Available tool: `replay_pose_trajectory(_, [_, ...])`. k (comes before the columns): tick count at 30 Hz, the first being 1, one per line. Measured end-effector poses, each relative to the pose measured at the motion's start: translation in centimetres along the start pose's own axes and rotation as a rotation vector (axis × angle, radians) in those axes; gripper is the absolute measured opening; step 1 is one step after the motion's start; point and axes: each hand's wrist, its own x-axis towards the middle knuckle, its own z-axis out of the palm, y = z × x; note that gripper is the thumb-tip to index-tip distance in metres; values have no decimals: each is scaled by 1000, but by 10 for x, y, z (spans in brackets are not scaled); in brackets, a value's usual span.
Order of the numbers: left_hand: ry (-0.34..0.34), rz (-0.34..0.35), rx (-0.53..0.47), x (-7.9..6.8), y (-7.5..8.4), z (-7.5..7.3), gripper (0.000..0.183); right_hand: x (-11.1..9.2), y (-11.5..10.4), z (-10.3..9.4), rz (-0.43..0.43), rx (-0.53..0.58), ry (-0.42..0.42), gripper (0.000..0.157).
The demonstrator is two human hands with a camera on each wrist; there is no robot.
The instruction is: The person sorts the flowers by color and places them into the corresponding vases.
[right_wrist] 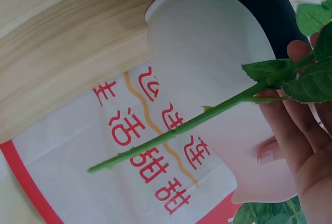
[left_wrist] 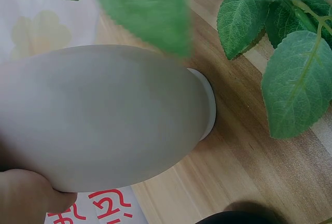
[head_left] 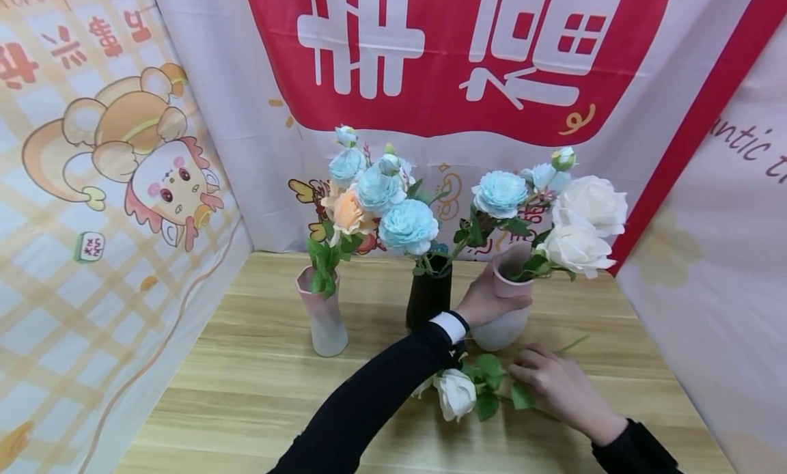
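Observation:
My left hand (head_left: 486, 302) grips the narrow pink neck of a pink-and-white vase (head_left: 501, 329), fingers wrapped round it below the rim. White roses (head_left: 579, 248) lean out of this vase to the right. My right hand (head_left: 562, 391) holds a white rose (head_left: 456, 395) by its leafy stem, low in front of the vase. The bloom points left, beneath my left forearm. In the right wrist view the bare green stem (right_wrist: 202, 115) crosses in front of the vase's pale body. The left wrist view shows the vase's rounded side (left_wrist: 114, 115) and green leaves (left_wrist: 298, 86) nearby.
A black vase (head_left: 429, 300) stands left of the held vase, partly behind my left wrist. Farther left is a slim pink-and-white vase (head_left: 326, 320) with peach and blue flowers (head_left: 350, 213). Printed cloth walls (head_left: 203, 23) enclose the wooden table (head_left: 246, 399).

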Motion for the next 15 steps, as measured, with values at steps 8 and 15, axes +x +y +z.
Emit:
replay_pose_trajectory(8, [10, -1, 10, 4, -16, 6, 93, 1, -3, -16, -36, -35, 108, 45])
replay_pose_trajectory(15, [-1, 21, 8, 12, -45, 11, 96, -2, -4, -30, -31, -64, 133, 55])
